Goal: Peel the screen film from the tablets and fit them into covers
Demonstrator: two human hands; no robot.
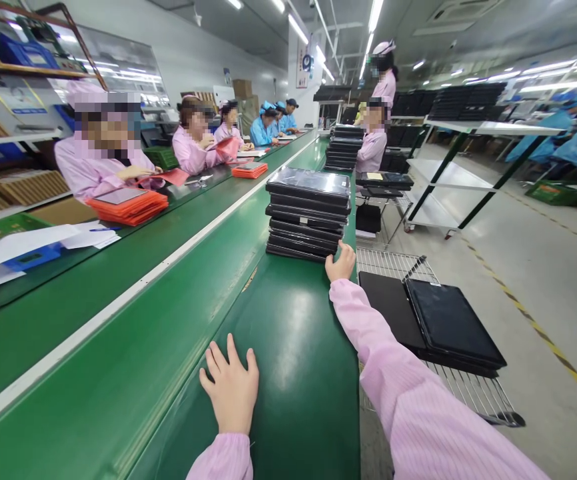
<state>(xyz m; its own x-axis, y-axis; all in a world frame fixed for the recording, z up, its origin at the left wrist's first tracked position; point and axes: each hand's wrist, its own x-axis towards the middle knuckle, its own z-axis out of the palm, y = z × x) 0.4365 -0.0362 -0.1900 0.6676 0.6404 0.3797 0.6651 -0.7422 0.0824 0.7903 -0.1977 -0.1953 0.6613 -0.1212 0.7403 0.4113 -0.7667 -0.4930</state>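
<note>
My left hand (231, 387) lies flat and open on the green conveyor belt (288, 347), fingers spread, holding nothing. My right hand (341, 262) is stretched forward, its fingers curled against the near bottom corner of a stack of several black flat devices in clear wrap (308, 213) that stands on the belt. Whether the fingers grip the lowest device or only touch it is unclear. Both my sleeves are pink.
A wire cart (468, 390) at my right carries black devices (451, 323). Farther along the belt stands another black stack (343, 147). Across the belt, people in pink coats sit by orange stacks (128, 207). A white shelf rack (468, 167) stands right.
</note>
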